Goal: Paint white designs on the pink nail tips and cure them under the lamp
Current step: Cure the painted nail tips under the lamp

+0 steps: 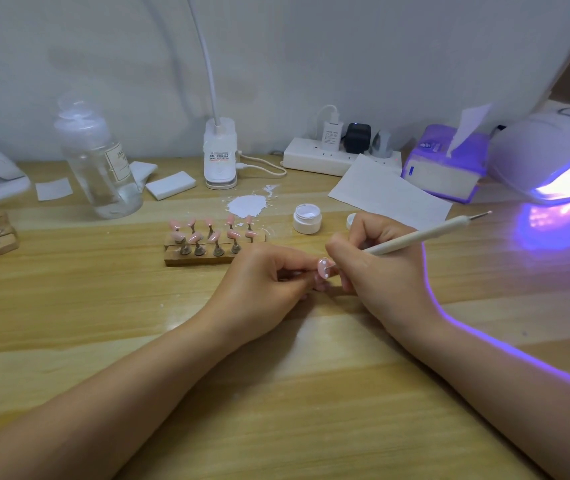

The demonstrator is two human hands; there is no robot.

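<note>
Left hand: pinches the stem of one pink tip, holding it low over the counter with its face turned up to the camera, apparently to steady it for fine work.
Right hand: clamped on a dotting pen in a writing grip; the metal point meets the tip's face, where white dots already show.
Bracing: both forearms lie on the counter and the hands sit close together, judged a guard against tremor.
Rack: wooden block just behind the hands, carrying the other pink tips on stems, within easy reach for exchange.
Paint: open white jar and a white smear on the counter lie just beyond the pen hand, presumably for reloading.
Lamp: lit violet at far right, mouth open toward the work, ready for curing.
Stage: painting in hand; curing of this tip not yet done.
</note>
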